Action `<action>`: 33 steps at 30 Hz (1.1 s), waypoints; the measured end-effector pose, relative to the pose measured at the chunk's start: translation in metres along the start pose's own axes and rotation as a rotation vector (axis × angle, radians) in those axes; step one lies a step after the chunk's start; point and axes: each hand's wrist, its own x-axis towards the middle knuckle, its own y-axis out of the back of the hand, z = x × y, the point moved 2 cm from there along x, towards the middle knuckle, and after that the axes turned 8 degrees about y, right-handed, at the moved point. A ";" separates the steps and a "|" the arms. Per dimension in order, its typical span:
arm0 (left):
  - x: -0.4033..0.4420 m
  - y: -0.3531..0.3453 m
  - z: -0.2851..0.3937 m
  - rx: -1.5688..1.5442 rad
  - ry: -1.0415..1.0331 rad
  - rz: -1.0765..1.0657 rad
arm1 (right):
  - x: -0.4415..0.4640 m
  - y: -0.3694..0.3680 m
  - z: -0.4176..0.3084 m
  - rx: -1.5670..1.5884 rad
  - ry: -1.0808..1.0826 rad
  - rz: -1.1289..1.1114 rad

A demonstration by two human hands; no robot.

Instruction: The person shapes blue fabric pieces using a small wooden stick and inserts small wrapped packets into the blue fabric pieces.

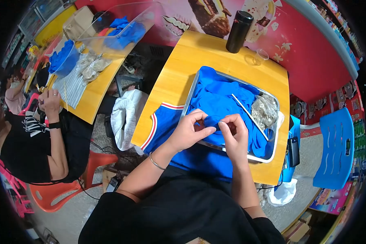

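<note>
My left hand [191, 129] and my right hand [235, 136] meet above the near side of a metal tray [274, 151]. Thumb and fingers of both are pinched on a small blue cloth piece [210, 120], partly hidden by the fingertips. Beneath them, a heap of blue cloth pieces [219, 91] fills much of the tray. A thin white stick [248, 114] lies slantwise over the heap. At the tray's right is a clear plastic bag [265, 110] whose small contents I cannot make out. Blue fabric with red and white trim [163, 122] lies under my left forearm.
A black bottle [239, 31] and a clear cup [261, 56] stand at the table's back. Left, a person in black [40, 142] sits at another table with a blue basin [67, 61] and a clear bin [128, 30]. A blue chair [333, 148] stands right.
</note>
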 end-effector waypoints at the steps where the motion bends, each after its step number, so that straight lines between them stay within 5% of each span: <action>1: 0.001 0.002 -0.001 0.172 -0.075 0.060 | 0.000 -0.001 0.000 0.079 -0.036 0.002; 5: -0.002 -0.002 -0.005 0.273 -0.138 0.189 | -0.003 -0.005 0.002 0.196 -0.073 0.035; 9: -0.004 -0.013 -0.005 -0.339 0.170 0.127 | -0.012 -0.013 0.008 0.142 -0.044 0.028; 15: -0.004 -0.004 -0.011 0.015 -0.078 0.175 | -0.016 -0.009 0.002 -0.205 0.122 0.040; 19: -0.010 -0.007 0.000 -0.033 -0.062 0.074 | -0.006 -0.006 -0.010 -0.264 0.216 -0.118; 23: -0.011 -0.005 0.003 -0.118 -0.064 0.025 | -0.009 -0.002 0.008 0.120 -0.048 -0.058; 28: -0.015 -0.004 0.001 -0.336 0.084 -0.124 | -0.008 -0.003 0.003 0.152 -0.037 -0.043; 33: -0.018 -0.007 -0.005 -0.389 0.147 -0.033 | -0.009 -0.006 0.000 0.077 0.065 -0.006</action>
